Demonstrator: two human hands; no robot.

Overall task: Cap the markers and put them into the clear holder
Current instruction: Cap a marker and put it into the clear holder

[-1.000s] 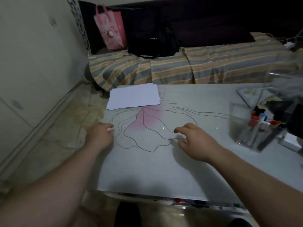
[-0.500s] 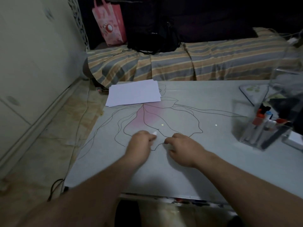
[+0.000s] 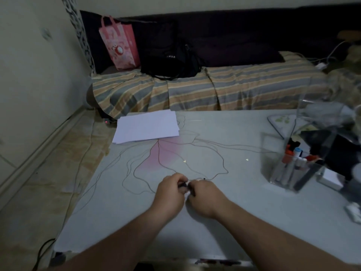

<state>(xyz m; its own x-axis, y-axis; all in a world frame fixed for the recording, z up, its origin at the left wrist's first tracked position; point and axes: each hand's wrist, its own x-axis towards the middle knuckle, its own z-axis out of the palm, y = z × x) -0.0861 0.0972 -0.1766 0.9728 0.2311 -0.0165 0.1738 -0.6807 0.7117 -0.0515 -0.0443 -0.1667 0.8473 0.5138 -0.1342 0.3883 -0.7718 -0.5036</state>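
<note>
head view shows left hand (image 3: 172,189) and right hand (image 3: 203,194) pinched together around a small, light, rigid dark-tipped marker (image 3: 183,185), probably best gripped mid-barrel, clear plastic holder (image 3: 289,169) well apart.

1 head view: looks forward, down over table (image 3: 254,222), hands near, sofa (image 3: 214,89) beyond.

A small marker (image 3: 183,185) – dark end showing, pale barrel mostly hidden – sits just below the frame's centre, pinched between both hands above the table. At the right edge stands the clear holder (image 3: 273,169), upright, with several capped markers (image 3: 288,159) leaning inside – red, black, blue tops
</note>
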